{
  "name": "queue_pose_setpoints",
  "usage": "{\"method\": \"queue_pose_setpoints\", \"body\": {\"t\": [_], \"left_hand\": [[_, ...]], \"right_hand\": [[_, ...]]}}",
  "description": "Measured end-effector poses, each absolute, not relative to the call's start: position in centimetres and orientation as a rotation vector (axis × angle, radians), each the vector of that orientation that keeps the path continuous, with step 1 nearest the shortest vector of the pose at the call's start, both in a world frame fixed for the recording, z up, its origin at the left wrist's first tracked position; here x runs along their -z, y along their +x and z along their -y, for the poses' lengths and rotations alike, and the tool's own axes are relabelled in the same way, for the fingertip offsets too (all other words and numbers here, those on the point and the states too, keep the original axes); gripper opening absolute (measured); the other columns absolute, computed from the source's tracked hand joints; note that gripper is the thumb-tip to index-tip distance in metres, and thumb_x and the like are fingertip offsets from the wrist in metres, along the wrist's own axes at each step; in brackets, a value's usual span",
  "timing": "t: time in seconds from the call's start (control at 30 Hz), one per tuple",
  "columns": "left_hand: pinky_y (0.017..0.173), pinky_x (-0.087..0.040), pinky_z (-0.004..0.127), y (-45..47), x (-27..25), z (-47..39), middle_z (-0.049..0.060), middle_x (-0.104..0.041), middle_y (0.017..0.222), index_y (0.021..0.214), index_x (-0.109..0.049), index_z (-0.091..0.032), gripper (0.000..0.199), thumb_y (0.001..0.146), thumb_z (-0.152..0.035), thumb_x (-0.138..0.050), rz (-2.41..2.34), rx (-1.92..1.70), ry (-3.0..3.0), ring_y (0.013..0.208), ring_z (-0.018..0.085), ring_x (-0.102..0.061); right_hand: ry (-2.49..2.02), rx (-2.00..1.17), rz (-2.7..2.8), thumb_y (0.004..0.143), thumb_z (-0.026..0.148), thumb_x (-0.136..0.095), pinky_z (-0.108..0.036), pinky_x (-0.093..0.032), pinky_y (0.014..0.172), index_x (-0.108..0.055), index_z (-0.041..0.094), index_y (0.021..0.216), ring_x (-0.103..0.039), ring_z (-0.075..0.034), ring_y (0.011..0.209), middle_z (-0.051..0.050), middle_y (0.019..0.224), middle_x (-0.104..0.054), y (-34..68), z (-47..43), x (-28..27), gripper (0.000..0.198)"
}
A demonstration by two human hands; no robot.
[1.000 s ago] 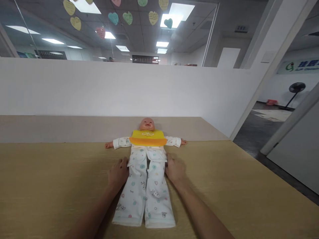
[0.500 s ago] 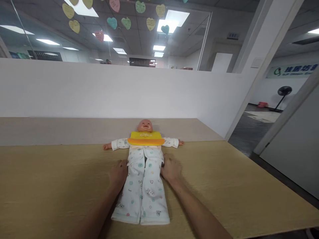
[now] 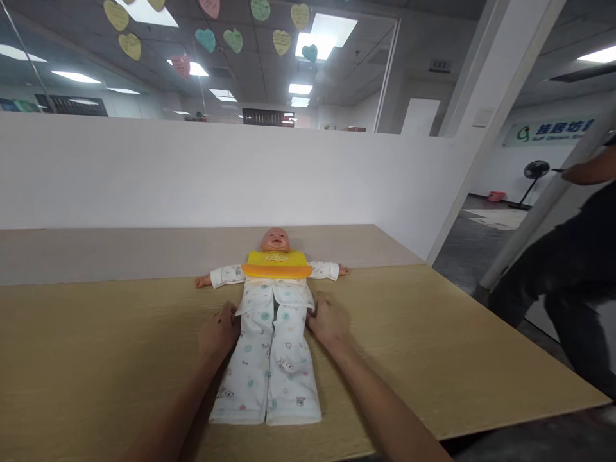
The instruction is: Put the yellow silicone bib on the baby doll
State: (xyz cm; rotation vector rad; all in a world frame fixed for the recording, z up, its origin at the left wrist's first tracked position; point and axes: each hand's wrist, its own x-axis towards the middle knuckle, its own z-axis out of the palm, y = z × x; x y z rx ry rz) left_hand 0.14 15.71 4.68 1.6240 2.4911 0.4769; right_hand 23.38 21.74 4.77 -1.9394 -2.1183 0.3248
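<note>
A baby doll [image 3: 276, 240] lies on its back on the table, head away from me and arms spread wide. It wears a yellow bib [image 3: 276, 259] with an orange catch pocket, a white printed shirt [image 3: 257, 294] and matching white trousers [image 3: 245, 366], whose legs lie flat towards me. My left hand [image 3: 220, 330] is closed at the left side of the waist, fingers at the shirt's lower edge. On the opposite side, my right hand [image 3: 330, 321] is curled against the shirt hem, its fingertips partly hidden by cloth.
The wooden table [image 3: 409, 346] meets a grey strip and a white wall [image 3: 192, 173], with glass and heart-shaped notes above. At the right, a person in dark clothes [image 3: 563, 256] stands near the doorway. A black fan [image 3: 536, 170] and red bucket [image 3: 496, 196] are farther off.
A person has come into view at the right. The whole view has shifted slightly. My hands stay at the doll's waist, and the shirt hem sits spread a little wider.
</note>
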Motion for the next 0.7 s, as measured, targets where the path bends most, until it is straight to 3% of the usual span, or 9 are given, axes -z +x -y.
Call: {"method": "queue_pose_setpoints", "body": {"t": [0.13, 0.23, 0.33, 0.4, 0.53, 0.7], "left_hand": [[0.065, -0.042, 0.031, -1.9, -4.9, -15.3, 0.005, -0.067, 0.080, 0.091, -0.058, -0.021, 0.018, 0.074, -0.027, -0.052, -2.299, -0.644, 1.623, 0.078, 0.023, -0.062], [0.055, -0.039, 0.026, -3.8, -5.5, -16.2, -0.003, -0.055, 0.059, 0.085, -0.061, -0.019, 0.025, 0.062, -0.026, -0.057, -1.857, -1.166, 1.435, 0.056, 0.014, -0.052], [0.046, -0.033, 0.022, -5.3, -6.4, -18.5, -0.005, -0.048, 0.054, 0.074, -0.060, -0.017, 0.021, 0.056, -0.028, -0.059, -1.497, -1.729, 1.017, 0.049, 0.009, -0.041], [0.045, -0.034, 0.020, -6.0, -7.0, -21.1, -0.004, -0.049, 0.055, 0.065, -0.058, -0.016, 0.016, 0.052, -0.026, -0.061, -1.419, -1.903, 0.826, 0.050, 0.008, -0.042], [0.058, -0.047, 0.022, -6.8, -7.8, -27.4, -0.002, -0.054, 0.061, 0.064, -0.058, -0.016, 0.018, 0.053, -0.029, -0.061, -1.468, -1.916, 0.770, 0.060, 0.010, -0.050], [0.070, -0.050, 0.023, -6.6, -8.2, -34.6, 0.002, -0.061, 0.075, 0.075, -0.059, -0.016, 0.017, 0.063, -0.027, -0.056, -1.533, -1.701, 0.669, 0.068, 0.011, -0.059]], "right_hand": [[-1.686, -0.585, 2.119, 0.075, 0.029, -0.058, -0.027, -0.041, 0.069, -0.051, 0.019, 0.119, -0.062, -0.021, 0.090, -0.008, 0.101, -0.067, 25.3, -22.4, -4.6, 0.045], [-1.448, -0.943, 2.045, 0.069, 0.022, -0.059, -0.024, -0.040, 0.064, -0.055, 0.016, 0.112, -0.060, -0.016, 0.075, -0.002, 0.084, -0.066, 27.0, -24.0, -5.1, 0.044], [-1.315, -1.140, 1.819, 0.070, 0.024, -0.051, -0.023, -0.038, 0.057, -0.060, 0.015, 0.085, -0.053, -0.012, 0.060, 0.001, 0.067, -0.061, 27.8, -26.5, -6.4, 0.020], [-1.289, -1.150, 1.658, 0.071, 0.027, -0.050, -0.022, -0.037, 0.053, -0.058, 0.015, 0.071, -0.048, -0.010, 0.053, 0.002, 0.058, -0.056, 27.5, -28.7, -7.4, 0.015], [-1.235, -1.150, 1.378, 0.069, 0.032, -0.054, -0.021, -0.041, 0.057, -0.061, 0.015, 0.074, -0.053, -0.011, 0.061, -0.001, 0.066, -0.061, 25.0, -34.2, -8.2, 0.019], [-1.170, -1.253, 1.169, 0.071, 0.034, -0.057, -0.022, -0.047, 0.067, -0.059, 0.013, 0.085, -0.060, -0.013, 0.076, -0.005, 0.082, -0.064, 20.8, -40.8, -7.5, 0.025]]}}
